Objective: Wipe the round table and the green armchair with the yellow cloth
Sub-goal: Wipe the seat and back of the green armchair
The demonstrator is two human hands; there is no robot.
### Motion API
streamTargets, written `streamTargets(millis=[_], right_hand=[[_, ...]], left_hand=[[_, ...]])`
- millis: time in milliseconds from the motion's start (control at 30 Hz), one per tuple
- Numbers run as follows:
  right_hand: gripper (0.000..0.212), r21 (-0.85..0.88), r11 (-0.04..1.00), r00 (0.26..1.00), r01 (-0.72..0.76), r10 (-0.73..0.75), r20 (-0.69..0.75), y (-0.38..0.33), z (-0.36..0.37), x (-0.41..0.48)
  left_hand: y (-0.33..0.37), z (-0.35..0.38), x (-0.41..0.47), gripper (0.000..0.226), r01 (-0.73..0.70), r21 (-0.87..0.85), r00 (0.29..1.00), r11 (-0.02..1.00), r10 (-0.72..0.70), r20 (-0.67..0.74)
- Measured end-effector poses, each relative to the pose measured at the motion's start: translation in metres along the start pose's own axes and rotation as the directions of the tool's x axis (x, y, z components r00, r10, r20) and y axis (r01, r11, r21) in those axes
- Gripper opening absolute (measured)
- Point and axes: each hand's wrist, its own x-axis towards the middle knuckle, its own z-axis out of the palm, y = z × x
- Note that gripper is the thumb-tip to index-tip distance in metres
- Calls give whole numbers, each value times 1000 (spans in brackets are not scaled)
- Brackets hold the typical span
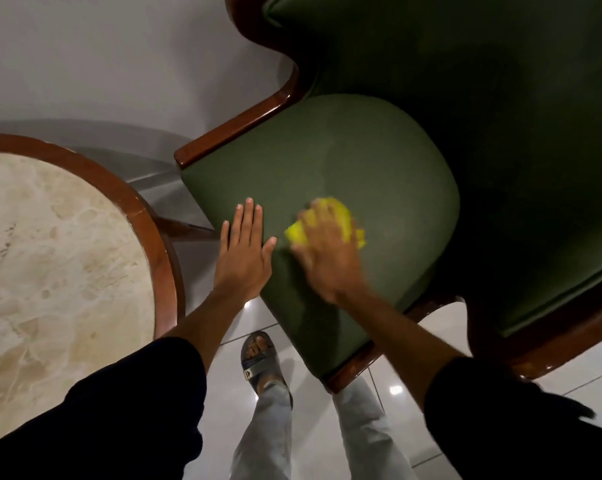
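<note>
The green armchair (pixel 344 161) with a glossy brown wooden frame fills the right and top of the head view. My right hand (pixel 327 252) presses the bunched yellow cloth (pixel 341 220) onto the seat cushion near its front edge; the hand is motion-blurred. My left hand (pixel 245 252) lies flat, fingers apart, on the cushion's left front corner, holding nothing. The round table (pixel 50 258), with a pale marble top and brown wooden rim, stands at the left, apart from both hands.
A white wall is behind the table and chair. Glossy white floor tiles (pixel 465 323) lie below. My sandalled foot (pixel 259 358) and light trouser legs stand in front of the chair's front edge, in the narrow gap beside the table.
</note>
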Motion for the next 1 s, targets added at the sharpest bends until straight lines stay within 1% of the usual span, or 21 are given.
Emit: streamTargets(millis=[33,67,100,167,233,300,333,400,433,467,500,567,600,633,667,733,767,800,867,900,1000], right_hand=[[57,-62,987,988,149,-145,58,-6,7,-17],[56,-111,971,975,211,-201,89,-2,11,-38],[55,-123,977,982,173,-162,97,11,12,-58],[55,-81,992,994,-95,99,53,42,6,-83],[55,-8,929,929,-370,370,-24,59,-8,-74],[53,97,861,859,-499,506,-74,50,-21,-38],[52,125,872,873,-473,483,-66,38,-25,-22],[50,139,955,963,-262,268,-26,14,-25,-12],[52,163,968,981,-188,192,-8,8,-23,-17],[59,179,963,978,-203,206,-1,7,-23,-25],[73,184,937,953,-297,304,-6,10,-27,-32],[106,203,822,843,-532,536,39,18,-39,-33],[114,188,794,815,-578,573,82,18,-45,-27],[114,167,786,804,-595,580,132,16,-50,-21],[108,165,773,789,-613,585,188,17,-56,-15],[88,211,725,750,-656,594,292,21,-68,-5],[81,225,722,748,-654,574,335,25,-73,-2],[76,225,748,767,-624,531,360,28,-77,-1],[66,215,815,821,-538,450,351,36,-87,1],[63,229,824,835,-517,429,344,39,-91,2],[63,309,785,828,-537,421,369,48,-94,7]], left_hand=[[0,-2,0,64,0,-14,1000,1000,1,21],[0,-6,-1,63,-5,-15,999,1000,5,40],[0,-9,0,63,-8,-12,998,1000,9,62],[1,-16,0,64,-5,-10,994,1000,6,110],[5,-18,0,64,-1,-16,993,1000,3,115],[11,-19,0,63,28,-57,994,998,-22,109],[15,-18,-1,63,51,-82,994,995,-42,102],[21,-14,-8,62,89,-121,994,989,-81,76],[25,-13,-13,62,102,-134,993,986,-94,64],[28,-11,-16,62,112,-146,993,983,-105,56],[30,-9,-20,62,123,-152,992,981,-117,50],[33,-9,-23,63,148,-132,989,980,-143,45],[34,-10,-22,63,160,-110,987,981,-156,46],[34,-12,-21,63,174,-90,984,981,-169,56],[36,-14,-21,63,187,-74,981,980,-182,68],[42,-17,-19,63,214,-60,974,975,-208,95],[45,-18,-17,62,231,-59,969,971,-224,108],[46,-19,-16,62,255,-52,962,966,-247,120],[50,-20,-10,63,288,-24,952,957,-283,120],[53,-19,-8,65,309,-19,944,951,-304,128],[70,-17,-3,72,364,-52,927,930,-356,119]])
